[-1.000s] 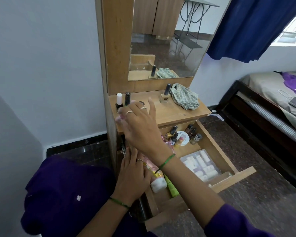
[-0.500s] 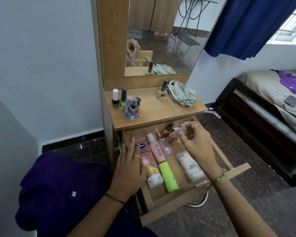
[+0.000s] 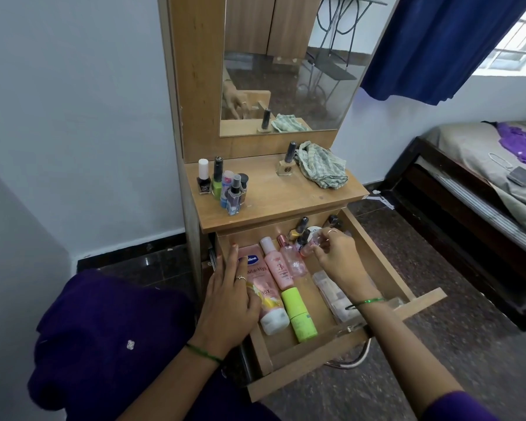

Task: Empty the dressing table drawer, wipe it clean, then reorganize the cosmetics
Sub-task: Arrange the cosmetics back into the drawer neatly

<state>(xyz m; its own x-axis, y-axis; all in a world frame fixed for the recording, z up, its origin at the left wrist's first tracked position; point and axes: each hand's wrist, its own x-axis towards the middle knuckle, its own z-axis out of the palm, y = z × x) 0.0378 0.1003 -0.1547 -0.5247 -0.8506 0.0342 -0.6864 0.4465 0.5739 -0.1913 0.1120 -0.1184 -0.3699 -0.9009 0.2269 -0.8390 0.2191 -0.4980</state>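
Right hand (image 3: 337, 253) reaches into the open drawer (image 3: 386, 262), fingertips pinched on a small pink-capped bottle (image 3: 305, 250) at the back, among the nail polish bottles (image 3: 301, 227) and a round compact (image 3: 315, 230). Left hand (image 3: 230, 302) lies flat, fingers spread, over the drawer's left wall and the edge of the pink Vaseline tube (image 3: 263, 293), gripping nothing (resting only).

Drawer is pulled out from under the dressing table top (image 3: 274, 196), long axis running front to back. Tubes lie flat along that axis: Vaseline tube with its white cap toward the drawer front, pink pump bottle (image 3: 277, 262) and clear pink bottle (image 3: 295, 262) with caps toward the back, green tube (image 3: 299, 314) nearer the front. Clear plastic box (image 3: 331, 296) sits on the right side, partly hidden under the right forearm.

On the top: a cluster of upright small bottles (image 3: 225, 185) at left, one upright nail polish (image 3: 287, 162) just beside a crumpled checked cloth (image 3: 322, 168) at right. Mirror (image 3: 286, 65) stands behind. Bed (image 3: 483, 165) at far right, blue curtain (image 3: 431, 47) above it.
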